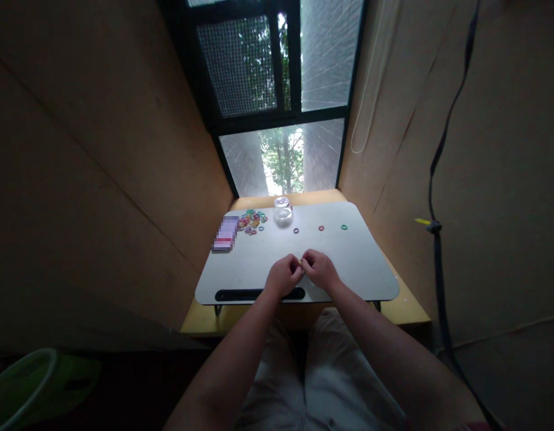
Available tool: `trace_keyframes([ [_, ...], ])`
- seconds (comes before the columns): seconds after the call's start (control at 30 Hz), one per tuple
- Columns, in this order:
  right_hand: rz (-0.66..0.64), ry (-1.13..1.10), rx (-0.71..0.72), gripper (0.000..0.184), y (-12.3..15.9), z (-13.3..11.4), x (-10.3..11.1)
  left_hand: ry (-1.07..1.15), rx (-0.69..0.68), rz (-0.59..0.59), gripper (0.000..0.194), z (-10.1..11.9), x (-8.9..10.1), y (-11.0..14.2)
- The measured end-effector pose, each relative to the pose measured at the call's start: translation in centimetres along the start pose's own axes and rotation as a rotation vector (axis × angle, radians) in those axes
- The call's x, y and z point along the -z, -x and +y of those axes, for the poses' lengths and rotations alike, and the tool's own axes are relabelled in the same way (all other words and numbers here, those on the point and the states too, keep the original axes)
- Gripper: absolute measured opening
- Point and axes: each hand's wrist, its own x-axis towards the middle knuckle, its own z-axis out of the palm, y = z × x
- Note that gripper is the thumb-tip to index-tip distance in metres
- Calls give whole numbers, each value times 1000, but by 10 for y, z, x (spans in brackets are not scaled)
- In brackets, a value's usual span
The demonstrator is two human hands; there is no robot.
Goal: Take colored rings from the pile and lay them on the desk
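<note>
Nearest are the person's 2 legs in pale trousers [349, 371], with a green basket [70, 374] off to the left on the dark floor. Past the knees stands a small white table [358, 263] on short dark legs, set on a yellowish wooden ledge [414, 314]; a long black strip [236, 295] runs along its near edge, partly covered by the left arm. Over the near half of the tabletop, the left hand [283, 274] and the right hand [319, 269] meet, their fingers curled and the thumbs and fingertips drawn narrow, pinching 1 small yellowish piece [300, 262] between them; most of it is hidden, so its shape cannot be told. Beyond the left hand, near the table's left edge, lies a phone [225, 233], its screen blurred. Farther on, 3 separate rings lie in a row, well apart: a dark purple ring [296, 230], a red ring [321, 228] and, rightmost, a green ring [344, 227]. Left of these, just beside the phone, is a loose pile of coloured rings [251, 220]. A clear jar [283, 216] stands near the far edge, between the pile and the row. To the right, a dark strap [438, 269] with a knot hangs before the brown wall [496, 179]. Farthest back is a black-framed window [283, 123], with green trees showing through it.
</note>
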Motion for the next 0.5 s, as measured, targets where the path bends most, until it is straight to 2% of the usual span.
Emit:
trace_keyframes([
  [0.5, -4, -15, -25, 12, 0, -2, 1, -8, 33, -1, 13, 5, 3, 0],
])
